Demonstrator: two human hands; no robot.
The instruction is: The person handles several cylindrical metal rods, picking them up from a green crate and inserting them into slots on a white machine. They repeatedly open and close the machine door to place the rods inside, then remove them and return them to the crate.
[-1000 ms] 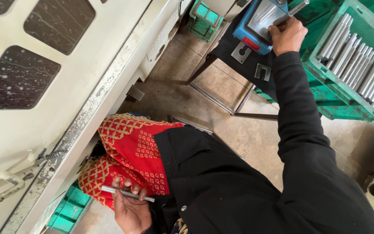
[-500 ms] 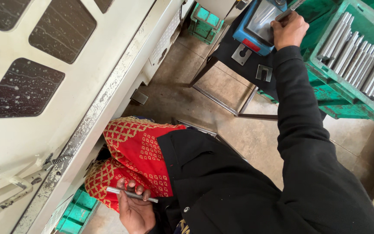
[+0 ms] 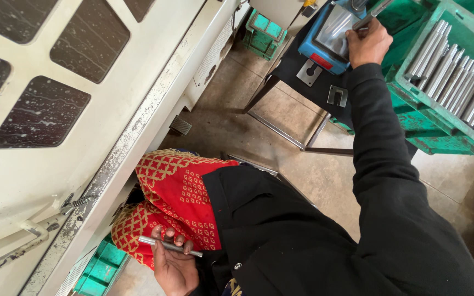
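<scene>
Right hand (image 3: 367, 44) lower; two rods (image 3: 169, 246).

Thin grey metal rod (image 3: 169, 246) lying nearly level at lower centre of frame, second metal rod (image 3: 373, 12) tilted at top right, over blue device (image 3: 330, 34)

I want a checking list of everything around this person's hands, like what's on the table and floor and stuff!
Surface: small dark table on a metal frame, over a bare concrete floor.
Job's things: thin metal rod; second rod at the blue machine.
Clutter: two metal brackets on the table; green crate of steel rods.
Grippers: left hand holds the thin metal rod by the lap; right hand grips the second rod.
Cables: nothing seen.
Surroundings: big white machine housing; small green crates on the floor.
</scene>
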